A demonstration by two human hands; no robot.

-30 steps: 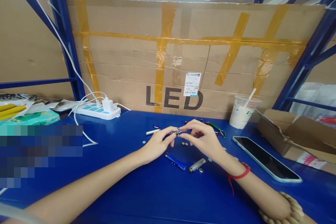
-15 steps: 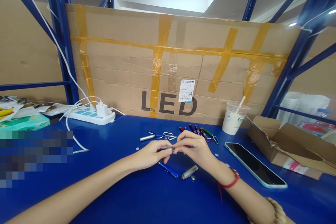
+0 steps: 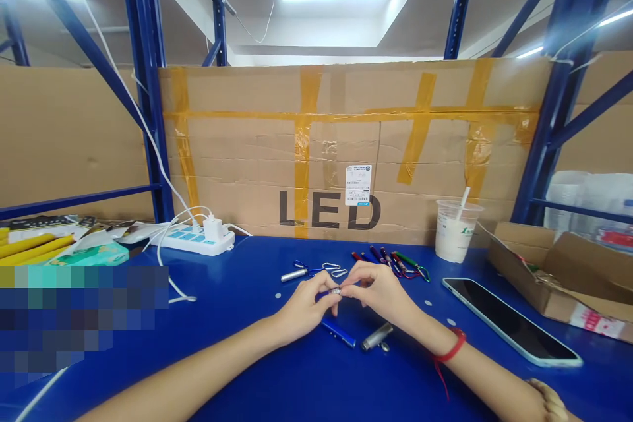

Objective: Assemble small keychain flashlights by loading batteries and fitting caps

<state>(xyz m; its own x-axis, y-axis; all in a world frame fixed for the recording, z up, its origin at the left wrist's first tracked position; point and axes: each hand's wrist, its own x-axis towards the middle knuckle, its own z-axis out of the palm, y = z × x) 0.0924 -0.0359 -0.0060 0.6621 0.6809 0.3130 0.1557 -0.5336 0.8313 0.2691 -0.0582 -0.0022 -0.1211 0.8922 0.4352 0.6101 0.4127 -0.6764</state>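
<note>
My left hand [image 3: 305, 306] and my right hand [image 3: 380, 293] meet over the blue table [image 3: 277, 376], both pinching a small silver cylindrical part [image 3: 336, 292] between their fingertips. Just below the hands lie a blue pen-shaped tube [image 3: 338, 333] and a silver tube [image 3: 376, 337]. Beyond the hands lie a silver mini flashlight [image 3: 295, 274], small carabiner clips [image 3: 335, 270] and a row of coloured mini flashlights [image 3: 390, 258].
A phone [image 3: 509, 327] lies face up at right, beside an open cardboard box [image 3: 558, 277]. A plastic cup with a straw [image 3: 455, 231] stands at the back. A power strip with charger [image 3: 198, 237] and white cable sit at left. A taped cardboard sheet marked LED [image 3: 336, 145] walls the back.
The camera has tilted upward, so more ceiling shows. Both hands stay together on the small silver part and have shifted only slightly.
</note>
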